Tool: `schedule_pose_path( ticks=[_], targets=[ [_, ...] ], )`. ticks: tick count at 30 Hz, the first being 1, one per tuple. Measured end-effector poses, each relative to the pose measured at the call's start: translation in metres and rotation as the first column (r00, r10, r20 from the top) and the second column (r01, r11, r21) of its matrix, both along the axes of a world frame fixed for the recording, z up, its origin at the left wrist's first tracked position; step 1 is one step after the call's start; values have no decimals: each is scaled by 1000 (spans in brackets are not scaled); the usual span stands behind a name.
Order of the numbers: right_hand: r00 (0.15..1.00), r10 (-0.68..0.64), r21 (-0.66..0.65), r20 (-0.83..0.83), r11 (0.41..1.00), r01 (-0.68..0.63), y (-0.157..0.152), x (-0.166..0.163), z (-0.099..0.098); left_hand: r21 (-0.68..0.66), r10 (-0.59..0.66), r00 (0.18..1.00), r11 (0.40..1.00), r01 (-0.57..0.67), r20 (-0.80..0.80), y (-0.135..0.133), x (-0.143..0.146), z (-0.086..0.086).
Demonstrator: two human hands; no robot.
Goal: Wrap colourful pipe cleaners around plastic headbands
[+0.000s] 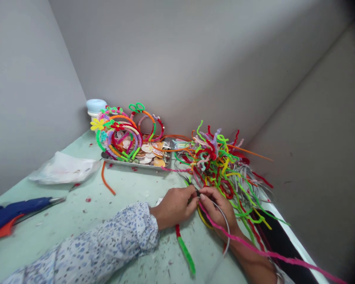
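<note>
My left hand (177, 203) and my right hand (219, 207) meet fingertip to fingertip above the table, both pinched closed. A pink pipe cleaner (254, 246) starts at the right fingertips and trails over that wrist to the lower right. A thin grey band (227, 225) bends out from the fingers and down. Something small and dark sits between the fingertips; its kind is hidden. Below the left hand lies a red and green pipe cleaner (185, 250).
A heap of coloured pipe cleaners (221, 165) spreads beyond my hands. Behind stands a metal tray (136, 163) with wrapped headbands (122, 136) and flat pieces. At left are a white plastic bag (65, 169), a blue glue gun (23, 207) and a blue-lidded container (96, 105).
</note>
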State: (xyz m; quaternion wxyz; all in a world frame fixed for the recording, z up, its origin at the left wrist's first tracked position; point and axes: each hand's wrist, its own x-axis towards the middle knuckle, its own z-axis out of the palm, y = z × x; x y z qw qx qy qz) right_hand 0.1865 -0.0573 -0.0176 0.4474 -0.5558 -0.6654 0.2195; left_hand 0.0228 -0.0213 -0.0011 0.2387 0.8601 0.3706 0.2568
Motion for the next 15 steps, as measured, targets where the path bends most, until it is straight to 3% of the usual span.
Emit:
schedule_pose_path(
  ticks=[8, 15],
  targets=[
    [1000, 19, 9, -8, 1000, -19, 2, 1, -6, 138, 60, 986, 990, -38, -158, 0, 1, -1],
    [999, 2, 22, 37, 1000, -3, 2, 1, -5, 181, 51, 980, 983, -15, -194, 0, 3, 0]
  ],
)
